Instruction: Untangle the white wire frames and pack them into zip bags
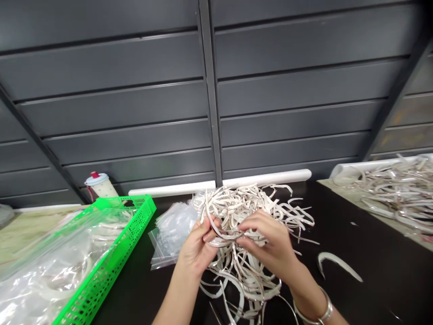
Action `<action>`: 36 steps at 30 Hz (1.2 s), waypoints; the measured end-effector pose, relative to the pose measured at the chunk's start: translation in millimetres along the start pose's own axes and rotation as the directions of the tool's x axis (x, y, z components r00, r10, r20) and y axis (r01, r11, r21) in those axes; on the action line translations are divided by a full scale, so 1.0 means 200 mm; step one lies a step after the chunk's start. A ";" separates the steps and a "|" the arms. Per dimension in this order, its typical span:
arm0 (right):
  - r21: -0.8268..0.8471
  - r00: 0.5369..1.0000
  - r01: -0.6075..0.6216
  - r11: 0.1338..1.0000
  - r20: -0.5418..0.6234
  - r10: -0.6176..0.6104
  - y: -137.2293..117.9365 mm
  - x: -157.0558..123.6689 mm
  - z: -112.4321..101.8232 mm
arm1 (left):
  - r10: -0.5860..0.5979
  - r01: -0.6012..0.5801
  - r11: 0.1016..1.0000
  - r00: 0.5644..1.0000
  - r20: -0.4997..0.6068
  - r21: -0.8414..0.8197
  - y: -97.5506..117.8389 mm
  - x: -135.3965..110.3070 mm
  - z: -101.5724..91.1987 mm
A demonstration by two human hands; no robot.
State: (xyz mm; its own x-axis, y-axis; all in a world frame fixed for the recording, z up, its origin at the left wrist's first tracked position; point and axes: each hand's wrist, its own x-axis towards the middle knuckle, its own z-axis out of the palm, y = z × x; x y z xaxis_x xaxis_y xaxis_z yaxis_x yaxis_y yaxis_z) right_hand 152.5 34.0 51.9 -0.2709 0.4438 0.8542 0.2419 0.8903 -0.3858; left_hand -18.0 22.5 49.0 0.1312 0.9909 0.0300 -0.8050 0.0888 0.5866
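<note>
The thumb and fingers (204,225) of the left hand (198,248) are closed in a pinch on a thin, curved off-white strip (223,241), while the fingertips (246,229) of the right hand (267,239) are bunched closed on the same part of the tangle, though exactly which strands they hold is hard to tell. Both hands sit at the middle of a tangled heap of thin off-white strips (233,207), which lies on a dark tabletop (379,289). A light pinch close to one strip seems best here, since pulling could drag the interlaced strands along. A silver bangle (320,311) circles the right wrist. Just left of the heap lies a stack of clear zip bags (174,230); farther left, a bright green perforated plastic crate (131,230) holds a clear plastic bag (57,280). A lone curved strip (338,266) lies right of the heap, a white plastic tube (267,178) runs behind it, and a second strip pile (399,194) sits well to its right.
</note>
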 end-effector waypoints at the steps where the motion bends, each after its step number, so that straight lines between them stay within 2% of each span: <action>1: -0.016 0.997 0.025 1.000 0.073 -0.024 -0.01 0.00 0.01 | 0.002 -0.002 0.999 1.000 -0.003 -0.047 0.00 0.00 0.00; 3: -0.064 0.990 0.043 0.997 0.134 -0.034 -0.01 -0.01 0.04 | 0.006 -0.008 0.994 1.000 -0.019 -0.110 0.00 0.01 0.00; 7: -0.101 0.995 0.017 0.995 0.096 -0.008 0.01 -0.01 0.09 | 0.010 -0.020 0.992 0.997 -0.079 -0.126 -0.01 0.02 0.00; 10: -0.032 0.996 -0.004 0.999 0.086 0.006 0.02 -0.01 0.08 | 0.020 -0.027 0.998 0.991 -0.135 -0.053 -0.02 0.02 0.01; 12: 0.058 0.996 -0.041 0.997 0.076 0.037 0.02 -0.01 0.07 | 0.092 -0.088 0.996 0.984 -0.154 0.036 -0.03 0.02 0.02; 15: 0.142 0.995 -0.097 0.985 0.009 0.097 0.01 -0.01 0.06 | 0.206 -0.181 0.964 0.971 -0.119 0.193 -0.04 0.01 0.03; 18: 0.125 0.990 -0.096 0.987 -0.086 0.107 0.01 -0.01 0.07 | 0.229 -0.195 0.931 0.970 -0.077 0.307 -0.06 -0.01 0.03; 21: 0.061 0.989 -0.059 0.996 -0.135 0.067 0.00 -0.01 0.10 | 0.228 -0.190 0.916 0.971 -0.069 0.354 -0.08 -0.02 0.04; 25: -0.010 0.988 -0.056 0.998 -0.147 0.054 0.00 -0.02 0.13 | 0.231 -0.188 0.912 0.970 -0.075 0.365 -0.11 -0.03 0.05; 29: 0.004 0.991 -0.090 0.996 -0.101 0.090 0.00 -0.03 0.13 | 0.216 -0.159 0.921 0.968 -0.125 0.356 -0.10 -0.03 0.06; 31: 0.058 0.988 -0.120 0.991 -0.086 0.125 0.01 -0.02 0.11 | 0.227 -0.166 0.914 0.965 -0.129 0.369 -0.09 -0.03 0.06; 33: 0.154 0.971 -0.189 0.970 -0.119 0.208 0.02 -0.02 0.08 | 0.248 -0.183 0.899 0.962 -0.118 0.398 -0.07 -0.03 0.07; 36: 0.318 0.889 -0.332 0.888 -0.209 0.407 0.05 -0.01 0.03 | 0.244 -0.180 0.882 0.965 -0.095 0.436 -0.05 -0.02 0.06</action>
State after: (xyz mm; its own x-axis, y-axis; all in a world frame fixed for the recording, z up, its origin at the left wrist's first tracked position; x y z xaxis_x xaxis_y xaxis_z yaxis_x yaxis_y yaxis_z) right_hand 149.9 42.5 44.3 0.0527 0.7356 0.6754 0.0081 0.6760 -0.7368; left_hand -3.0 15.7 52.6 -0.1245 0.9877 0.0949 -0.4814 -0.1437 0.8646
